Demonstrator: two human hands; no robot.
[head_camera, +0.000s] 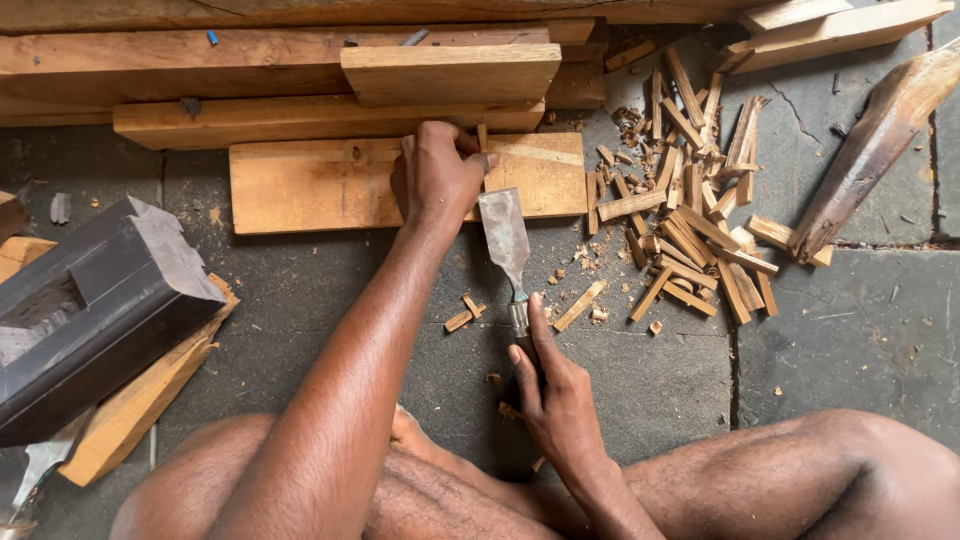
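1. The left hand (435, 175) pinches a thin wooden stick (482, 140) upright on the flat board (320, 185); fingers clamped on it
2. The right hand (555, 395) grips the chisel (505, 240); its broad steel blade touches the stick's side
3. Best to keep the fingertips above the edge; split along the grain
4. Rough splinters (690, 230) litter the grey stone floor (860, 330)
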